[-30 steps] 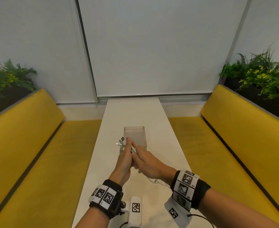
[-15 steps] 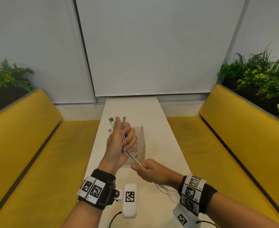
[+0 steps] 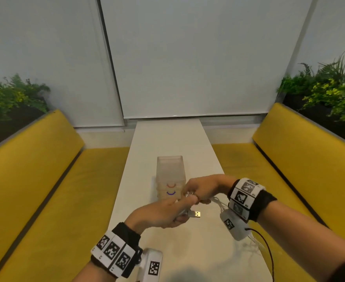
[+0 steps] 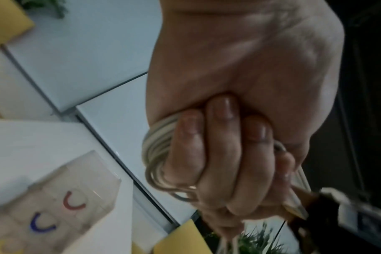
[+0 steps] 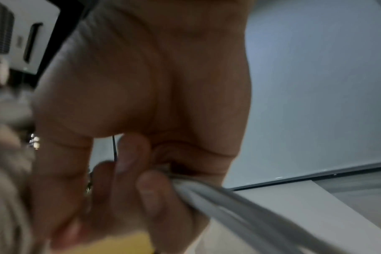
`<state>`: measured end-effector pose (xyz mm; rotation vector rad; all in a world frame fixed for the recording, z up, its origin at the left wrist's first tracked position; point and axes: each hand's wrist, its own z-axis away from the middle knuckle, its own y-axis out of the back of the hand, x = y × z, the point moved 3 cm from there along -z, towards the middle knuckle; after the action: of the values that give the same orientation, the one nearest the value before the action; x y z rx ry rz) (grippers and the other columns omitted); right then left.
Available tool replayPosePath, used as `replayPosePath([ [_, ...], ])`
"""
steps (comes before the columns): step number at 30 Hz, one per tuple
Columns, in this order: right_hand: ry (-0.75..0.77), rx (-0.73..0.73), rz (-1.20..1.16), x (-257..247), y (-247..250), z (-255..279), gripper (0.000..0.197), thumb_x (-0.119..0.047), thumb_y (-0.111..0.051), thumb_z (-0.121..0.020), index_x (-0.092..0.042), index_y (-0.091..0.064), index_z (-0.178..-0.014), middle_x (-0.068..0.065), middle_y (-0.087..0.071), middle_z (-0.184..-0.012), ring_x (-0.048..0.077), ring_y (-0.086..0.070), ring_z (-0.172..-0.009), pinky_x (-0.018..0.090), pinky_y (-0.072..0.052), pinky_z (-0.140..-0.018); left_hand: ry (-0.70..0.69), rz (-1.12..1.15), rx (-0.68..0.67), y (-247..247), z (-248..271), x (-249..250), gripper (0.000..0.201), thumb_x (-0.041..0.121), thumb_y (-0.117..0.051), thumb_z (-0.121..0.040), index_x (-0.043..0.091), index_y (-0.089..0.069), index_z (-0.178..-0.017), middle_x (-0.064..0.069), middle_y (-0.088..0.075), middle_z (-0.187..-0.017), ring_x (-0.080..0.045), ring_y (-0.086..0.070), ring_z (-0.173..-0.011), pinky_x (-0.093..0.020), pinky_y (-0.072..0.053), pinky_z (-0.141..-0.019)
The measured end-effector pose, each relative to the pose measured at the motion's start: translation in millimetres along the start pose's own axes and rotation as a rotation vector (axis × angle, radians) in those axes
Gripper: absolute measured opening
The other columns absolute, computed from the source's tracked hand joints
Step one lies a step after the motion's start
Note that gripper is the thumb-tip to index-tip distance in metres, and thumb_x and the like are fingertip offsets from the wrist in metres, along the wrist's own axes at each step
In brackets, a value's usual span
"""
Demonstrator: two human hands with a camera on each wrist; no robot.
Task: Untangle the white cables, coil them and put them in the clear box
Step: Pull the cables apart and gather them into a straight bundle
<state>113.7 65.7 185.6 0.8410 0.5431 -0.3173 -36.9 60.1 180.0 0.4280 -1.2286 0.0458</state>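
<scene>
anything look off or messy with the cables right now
Only slightly: a gold USB plug juts loose from the white cable coil gripped in the left hand, and slack strands trail from the right hand over the white table edge.

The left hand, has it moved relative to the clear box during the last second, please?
Yes. The left hand has dropped toward the person, now below the box, gripping cables.
</scene>
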Motion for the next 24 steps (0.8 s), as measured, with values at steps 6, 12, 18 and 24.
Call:
replayPosePath([
  [6, -0.137, -0.083, -0.197, -3.1, 8.5, 7.0, 0.019, -0.017, -0.038, -0.099, -0.009, -0.053, -0.109, 0.002, -0.04, -0.067, 0.011, -0.034, -0.048, 0.023, -0.034, -0.045, 0.156, -0.61, 0.234, 9.2, -8.3, -37.2, 0.047, 0.069, -0.021, -0.098, 0.042, -0.058, -0.104, 0.011, -0.067, -0.108, -0.01, -0.06, -0.092, -0.032, -0.048, -0.083],
  [12, -0.075, 0.27, 0.007, -19.0, 6.9, 5.9, 0.034, -0.038, -0.027, -0.106, -0.009, -0.045, -0.099, 0.004, -0.053, -0.069, 0.023, -0.055, -0.056, 0.035, -0.049, -0.062, 0.194, -0.768, 0.592, 22.9, -19.6, -41.0, 0.049, 0.06, -0.022, -0.103, 0.036, -0.06, -0.124, 0.004, -0.068, -0.119, -0.018, -0.062, -0.104, -0.027, -0.04, -0.074],
  [18, 0.083, 0.587, -0.015, -13.9, 7.7, 2.8, 0.044, -0.036, -0.027, -0.107, -0.006, -0.059, -0.099, -0.003, -0.057, -0.083, 0.018, -0.055, -0.079, 0.034, -0.049, -0.075, 0.025, -0.141, 0.752, 38.3, -23.0, -43.1, 0.045, 0.055, -0.032, -0.103, 0.038, -0.062, -0.074, 0.01, -0.064, -0.077, -0.014, -0.057, -0.078, -0.03, -0.039, -0.065],
  [24, 0.287, 0.778, -0.574, -16.7, -24.1, -12.1, 0.033, -0.035, -0.031, -0.107, -0.013, -0.046, -0.087, -0.002, -0.049, -0.071, 0.013, -0.048, -0.063, 0.027, -0.045, -0.063, -0.115, 0.344, 0.916, 37.9, -27.1, -15.8, 0.052, 0.052, -0.035, -0.102, 0.011, -0.064, -0.086, 0.004, -0.059, -0.063, -0.002, -0.054, -0.052, -0.015, -0.043, -0.05],
])
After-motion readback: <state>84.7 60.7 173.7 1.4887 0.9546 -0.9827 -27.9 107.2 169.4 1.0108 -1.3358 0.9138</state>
